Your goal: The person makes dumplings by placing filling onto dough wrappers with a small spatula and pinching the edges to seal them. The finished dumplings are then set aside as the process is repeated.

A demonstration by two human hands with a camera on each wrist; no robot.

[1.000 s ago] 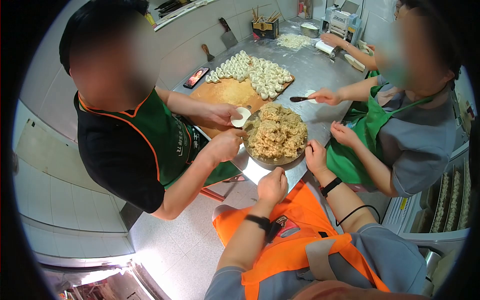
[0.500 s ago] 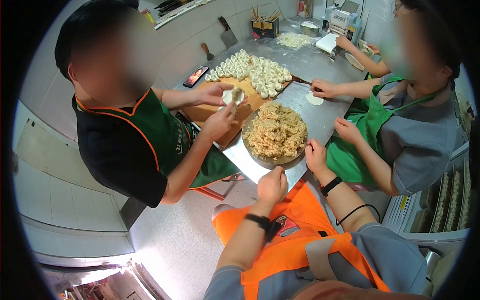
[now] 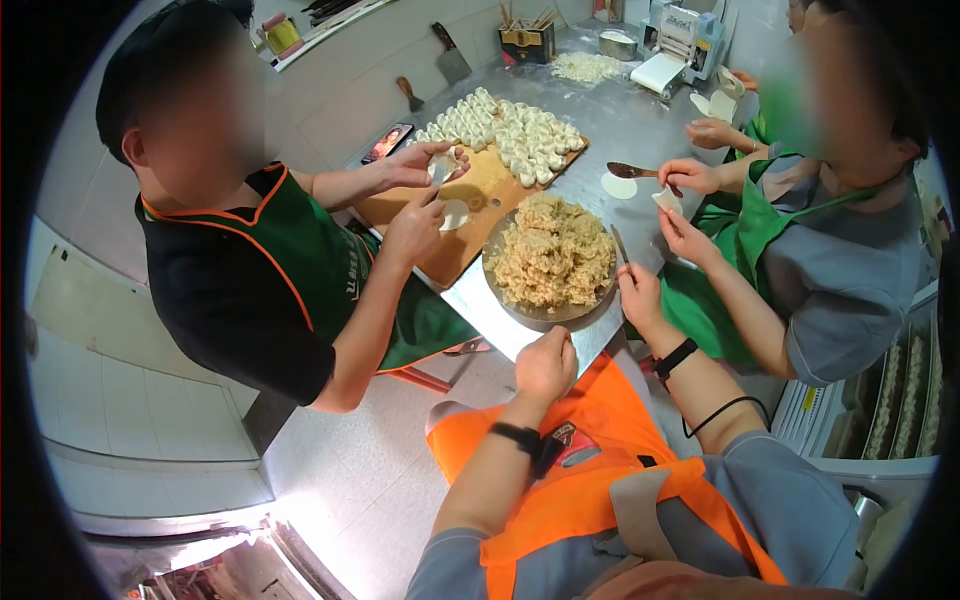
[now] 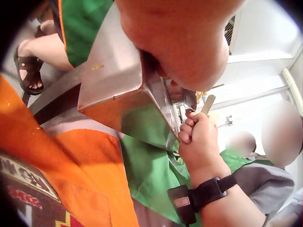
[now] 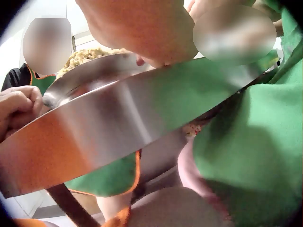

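My left hand (image 3: 547, 365) rests at the near table edge with its fingers curled in, just below the metal bowl (image 3: 530, 322). Nothing shows in that fist. To the right of the bowl, my right hand (image 3: 641, 296) grips a narrow flat spatula (image 3: 620, 245), whose blade sticks up beside the rim. In the left wrist view the spatula blade (image 4: 207, 104) rises above the curled fingers of my right hand (image 4: 201, 137). Minced filling (image 3: 553, 250) is heaped high in the bowl.
On the left, a person fills a wrapper (image 3: 443, 168) over a wooden board (image 3: 400, 205) bearing rows of dumplings (image 3: 530, 150). Across the table, another person holds a spatula (image 3: 630, 171) and a wrapper (image 3: 667, 201). A dough-rolling machine (image 3: 690, 40) stands farther back.
My right hand has shifted slightly, and its spatula now shows beside the bowl. The left-side person has brought a filled wrapper higher; the right-side person has picked up a wrapper. My left hand stays put.
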